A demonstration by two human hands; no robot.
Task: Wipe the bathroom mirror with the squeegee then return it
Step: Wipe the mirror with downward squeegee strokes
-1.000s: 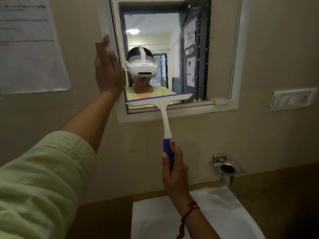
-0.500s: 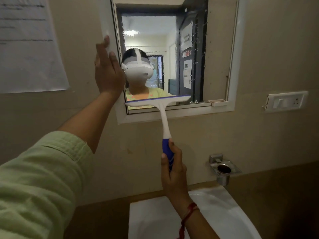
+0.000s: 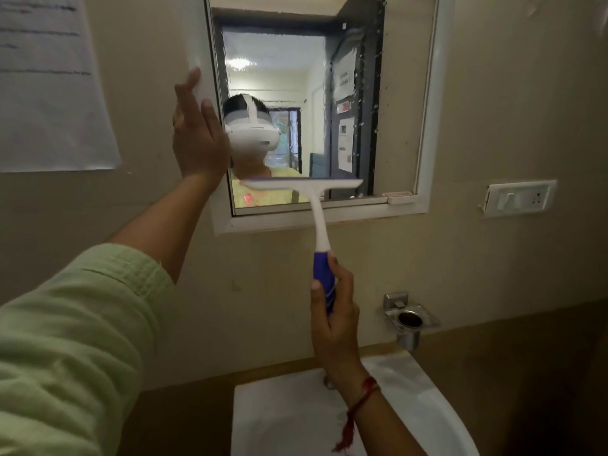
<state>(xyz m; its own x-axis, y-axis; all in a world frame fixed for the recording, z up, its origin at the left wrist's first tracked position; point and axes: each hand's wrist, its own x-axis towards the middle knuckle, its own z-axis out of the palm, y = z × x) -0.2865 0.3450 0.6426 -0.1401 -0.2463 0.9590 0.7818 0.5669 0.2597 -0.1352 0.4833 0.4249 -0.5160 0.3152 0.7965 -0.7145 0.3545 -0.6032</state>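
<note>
A wall mirror in a white frame [image 3: 431, 103] hangs above the sink; water drops speckle its right side. The squeegee [image 3: 316, 205] has a white blade head, a white neck and a blue grip. Its blade lies flat against the lower part of the glass, near the bottom edge. My right hand [image 3: 332, 320] is wrapped around the blue grip below the mirror. My left hand [image 3: 197, 133] presses flat, fingers together, on the mirror's left frame edge. The glass reflects a person wearing a white headset.
A white sink [image 3: 411, 399] sits directly below my right hand. A steel cup holder [image 3: 409, 320] is fixed to the wall at the right. A switch plate [image 3: 519, 198] is right of the mirror. A paper notice [image 3: 49, 93] hangs at the upper left.
The view has shifted a little, with the mirror now lower and further right in frame. The blade stays near the bottom of the glass and both hands keep their hold.
</note>
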